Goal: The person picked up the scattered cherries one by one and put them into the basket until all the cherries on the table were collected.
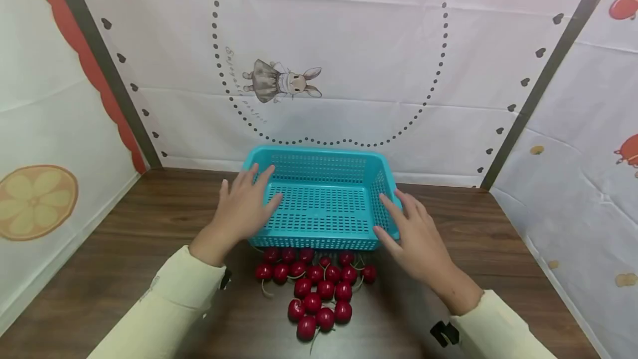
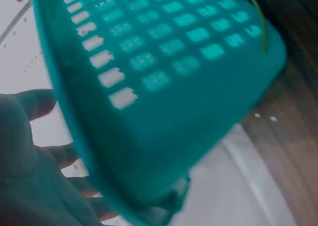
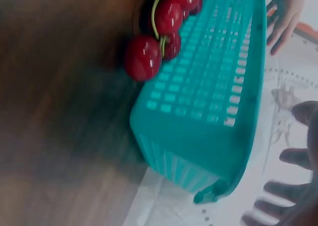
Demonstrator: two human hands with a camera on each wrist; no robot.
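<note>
Two hands: the left hand and the right hand flank the blue basket, one at each short end.
Fingers: spread apart on both hands, clamped on nothing; whether any fingertip touches the basket's rim, I cannot tell.
Basket's place: on the bench, between the hands, with the cherries just on its near side and the printed cloth behind it.
Basket's lie: it looks upright, mouth up; its long axis runs left to right, from hand to hand, and a long side faces the person.
Cherries: a loose cluster in front of the basket, none seen inside it, their stems pointing various ways.
Step in hand: positioning the basket, I would judge; setting down or taking hold, I cannot say.
Next move: filling it would call for fingers pinching cherries over its near wall; shifting it, for gripping both short ends.
</note>
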